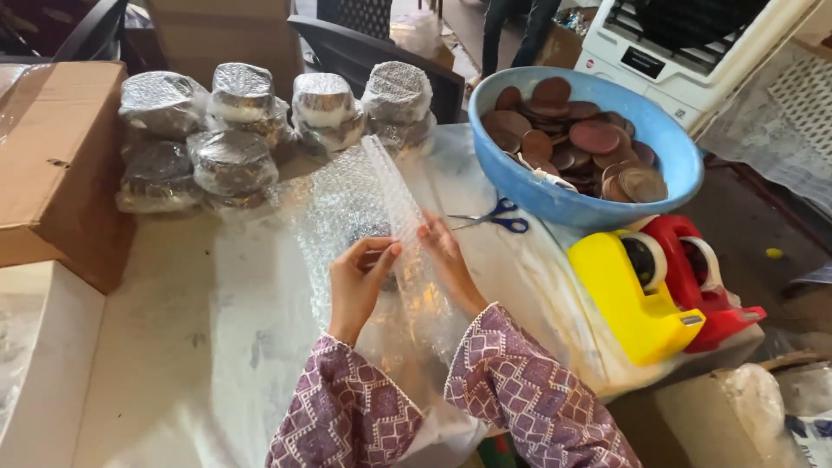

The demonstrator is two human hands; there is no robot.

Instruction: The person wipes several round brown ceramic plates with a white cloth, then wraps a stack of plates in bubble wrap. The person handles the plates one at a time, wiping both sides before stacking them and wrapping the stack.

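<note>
Head view, looking down at the desk point(173, 364), which has a pale, scuffed top.

Left hand point(360, 282): fingers curled, grip clamped on the near edge of a sheet of bubble wrap point(364, 199). A small dark item sits under the wrap just beside the fingertips; cannot tell what it is.

Right hand point(446, 260): fingers extended and pressed against the raised right fold of the same bubble wrap, thumb behind it; grip closed on the fold. Both sleeves are purple with a white pattern.

The bubble wrap lies at desk centre, running from the hands toward the far edge.

Far left: a cluster of wrapped round bundles point(234, 130), stacked two high, touching one another. Left of these, a brown cardboard box point(56, 165).

Right of the hands: blue-handled scissors point(498, 215) flat on the desk, just beside a blue plastic basin point(607, 195) filled with brown round discs point(581, 139).

Near right: a yellow tape dispenser point(628, 299) and a red tape dispenser point(706, 282), side by side and touching.

Far edge: a dark chair back point(364, 56); another person's legs point(511, 35) stand beyond it.
</note>
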